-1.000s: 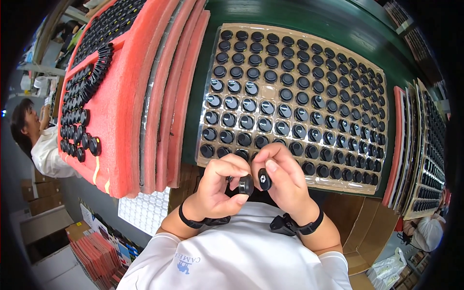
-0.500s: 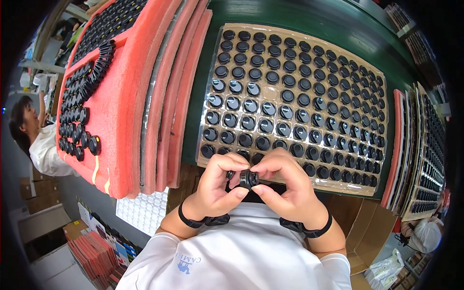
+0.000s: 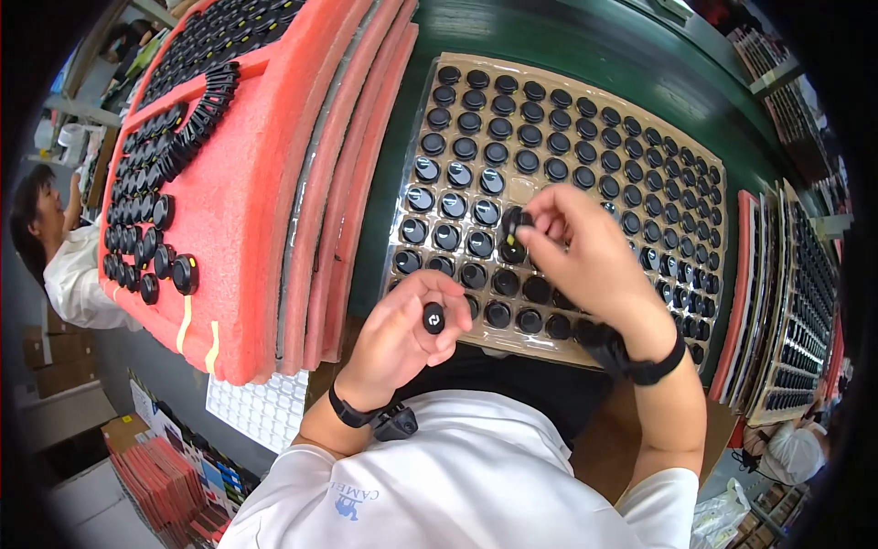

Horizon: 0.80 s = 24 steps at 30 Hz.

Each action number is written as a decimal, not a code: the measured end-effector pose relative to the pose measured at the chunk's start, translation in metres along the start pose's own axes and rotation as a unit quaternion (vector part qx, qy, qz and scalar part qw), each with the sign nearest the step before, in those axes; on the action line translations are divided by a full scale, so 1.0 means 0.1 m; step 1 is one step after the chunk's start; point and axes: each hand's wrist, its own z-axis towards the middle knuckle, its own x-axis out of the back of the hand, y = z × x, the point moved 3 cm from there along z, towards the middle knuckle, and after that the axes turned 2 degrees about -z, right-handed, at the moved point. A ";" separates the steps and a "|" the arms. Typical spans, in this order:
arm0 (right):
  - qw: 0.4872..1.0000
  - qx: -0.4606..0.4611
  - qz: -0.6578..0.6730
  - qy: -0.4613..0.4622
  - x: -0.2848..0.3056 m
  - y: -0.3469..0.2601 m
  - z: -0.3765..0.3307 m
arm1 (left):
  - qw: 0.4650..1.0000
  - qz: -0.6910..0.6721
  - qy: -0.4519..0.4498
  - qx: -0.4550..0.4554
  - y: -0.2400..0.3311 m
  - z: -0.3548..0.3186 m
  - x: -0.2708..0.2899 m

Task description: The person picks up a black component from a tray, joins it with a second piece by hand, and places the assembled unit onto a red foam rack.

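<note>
Right hand point(image 3: 581, 252) pinches black round part point(image 3: 514, 242); left hand point(image 3: 395, 322) curls round oval piece point(image 3: 433, 317). Beyond right grip, matte-topped parts point(image 3: 526, 162) seem done; left of it, glossy parts point(image 3: 454, 205) seem pending.

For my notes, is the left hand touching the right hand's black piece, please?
Apart: the head view shows tray between the left hand and that black piece.

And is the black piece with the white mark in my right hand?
No, that black piece is held in your left hand instead.
</note>
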 end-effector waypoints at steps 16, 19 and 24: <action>0.953 0.014 -0.300 0.043 -0.13 0.36 0.47 | 0.987 -0.133 0.085 0.022 0.09 0.09 -0.11; 0.952 0.044 -0.295 0.063 -0.11 0.32 0.43 | 0.987 -0.133 0.086 0.023 0.09 0.10 -0.12; 0.960 0.180 -0.199 0.084 -0.15 -0.01 0.24 | 0.987 -0.132 0.088 0.029 0.07 0.13 -0.14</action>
